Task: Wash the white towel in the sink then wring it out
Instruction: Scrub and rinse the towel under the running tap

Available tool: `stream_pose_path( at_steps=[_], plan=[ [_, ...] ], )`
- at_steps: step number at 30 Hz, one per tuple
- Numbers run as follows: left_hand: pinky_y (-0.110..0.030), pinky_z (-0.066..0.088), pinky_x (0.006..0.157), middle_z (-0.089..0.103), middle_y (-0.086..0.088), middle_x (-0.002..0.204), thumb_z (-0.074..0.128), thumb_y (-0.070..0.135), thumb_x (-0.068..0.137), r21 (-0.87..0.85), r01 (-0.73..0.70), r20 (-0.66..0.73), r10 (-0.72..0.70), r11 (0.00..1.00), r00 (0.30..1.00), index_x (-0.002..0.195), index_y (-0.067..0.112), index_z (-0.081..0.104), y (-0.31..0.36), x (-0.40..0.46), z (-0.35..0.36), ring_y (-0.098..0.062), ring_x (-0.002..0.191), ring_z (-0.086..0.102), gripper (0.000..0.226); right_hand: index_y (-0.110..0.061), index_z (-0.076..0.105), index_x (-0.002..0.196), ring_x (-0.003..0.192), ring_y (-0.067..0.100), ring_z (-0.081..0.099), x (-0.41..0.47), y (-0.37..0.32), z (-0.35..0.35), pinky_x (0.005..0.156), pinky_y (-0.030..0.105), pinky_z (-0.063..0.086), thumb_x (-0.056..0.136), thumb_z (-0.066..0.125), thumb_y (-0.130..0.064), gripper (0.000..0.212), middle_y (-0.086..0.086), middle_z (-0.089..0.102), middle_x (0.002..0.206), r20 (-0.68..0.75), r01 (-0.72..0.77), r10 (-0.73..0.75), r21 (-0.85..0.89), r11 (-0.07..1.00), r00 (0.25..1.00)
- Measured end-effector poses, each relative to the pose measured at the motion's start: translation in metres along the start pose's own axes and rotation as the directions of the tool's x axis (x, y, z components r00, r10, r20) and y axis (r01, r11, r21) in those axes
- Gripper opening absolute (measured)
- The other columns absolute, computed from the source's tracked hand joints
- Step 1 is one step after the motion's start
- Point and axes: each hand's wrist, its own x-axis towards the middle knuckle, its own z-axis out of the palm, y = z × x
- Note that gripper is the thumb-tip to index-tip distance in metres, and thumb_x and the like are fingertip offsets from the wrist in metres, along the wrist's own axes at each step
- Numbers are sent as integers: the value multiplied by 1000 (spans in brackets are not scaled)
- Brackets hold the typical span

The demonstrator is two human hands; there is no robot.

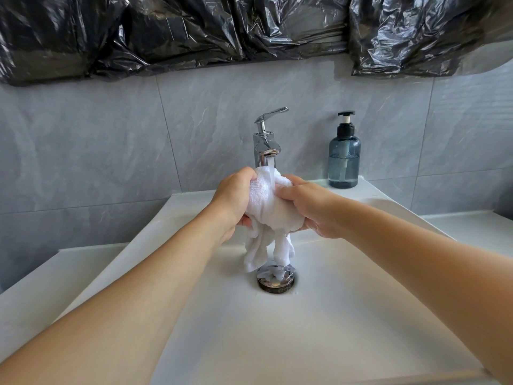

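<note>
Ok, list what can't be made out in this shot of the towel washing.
- Head view: the middle of the white towel is covered by the left hand and right hand gripping it.
- The drain is partly hidden by the towel's hanging ends.
- The wall above the tiles is behind black plastic sheeting.
- Any label on the soap bottle is too small to tell.

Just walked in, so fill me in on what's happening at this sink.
A person is washing a white towel under the running tap. The left hand and right hand both grip the bunched towel, and its loose ends hang over the drain in the sink. A soap bottle stands unused by the tap.
</note>
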Motion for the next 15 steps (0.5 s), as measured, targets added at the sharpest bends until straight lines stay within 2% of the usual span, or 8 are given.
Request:
stream_pose_path(
  at_steps=[15],
  plan=[
    [-24,43,47,60,-8,77,43,32,92,-3,-5,6,5,1000,1000,91,14,64,0,-1,0,-22,63,55,28,-32,53,127,105,27,67,2,1,0,90,53,55,104,42,-28,25,4,67,116,-9,-11,10,-12,1000,1000]
  ],
)
